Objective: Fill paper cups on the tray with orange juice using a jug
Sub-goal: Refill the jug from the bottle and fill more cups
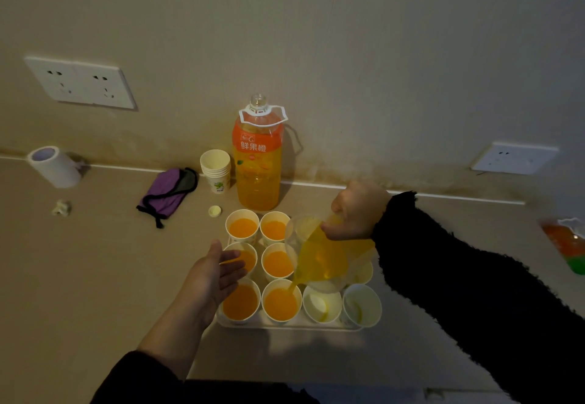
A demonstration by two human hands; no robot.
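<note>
On the wall at far left sits one double socket point(79, 82). Below it the worktop point(95, 277) carries one white roll point(53, 166) lying on its side, one crumpled scrap point(61, 208), one purple pouch point(167, 194) and one small bottle cap point(214, 211). Behind the cap stands a nested stack of spare cups point(216, 169), its rims too close to count, and beside that one large juice bottle point(257, 163), uncapped and upright.

The left hand point(218, 274) reaches in flat, fingers straight and holding nothing, at the left edge of the white tray point(285, 326); whether it touches a cup I cannot tell.

On the tray stand paper cups point(242, 228) in rows. Six hold orange juice point(240, 304) in the two left columns; two at front right show only a trace, and one more peeks from behind the jug point(323, 258), so nine are visible and any others are hidden. The clear jug is tilted over the tray's middle, a stream running from its spout into the second cup of the front row.

The right hand point(357, 210) grips the jug from above, fingers curled round it.

At far right — one single socket point(514, 157) on the wall and one blurred orange-and-green bottle point(566, 245) at the edge.
</note>
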